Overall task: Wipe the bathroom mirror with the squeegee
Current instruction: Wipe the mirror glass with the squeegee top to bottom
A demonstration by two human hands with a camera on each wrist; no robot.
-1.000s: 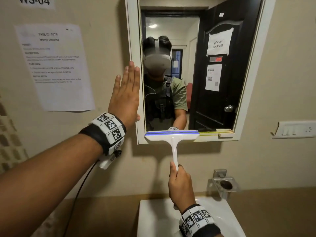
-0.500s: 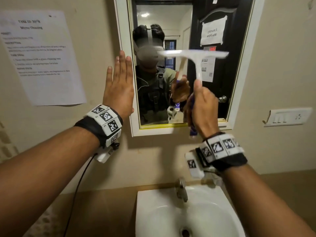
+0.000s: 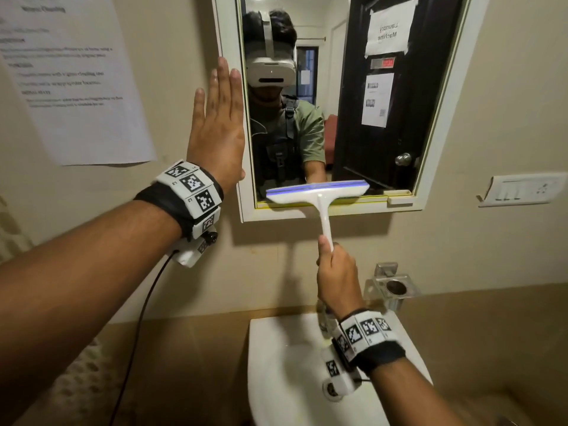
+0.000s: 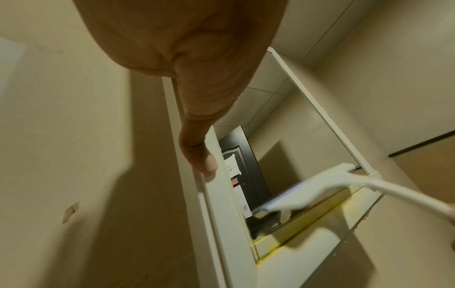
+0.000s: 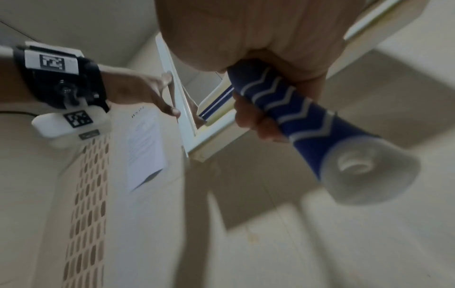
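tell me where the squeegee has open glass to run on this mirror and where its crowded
Open: the glass of the mirror above the squeegee, and its right half up to the frame. Crowded: the bottom edge, where the blade sits just above the lower frame, and the left frame, where the left hand presses flat. The right hand grips the handle below the mirror, over the sink.

Glossy glass mirror (image 3: 353, 96), smooth white plastic squeegee (image 3: 318, 192), matt paper notice (image 3: 76, 81), seemingly ceramic basin (image 3: 276, 364)
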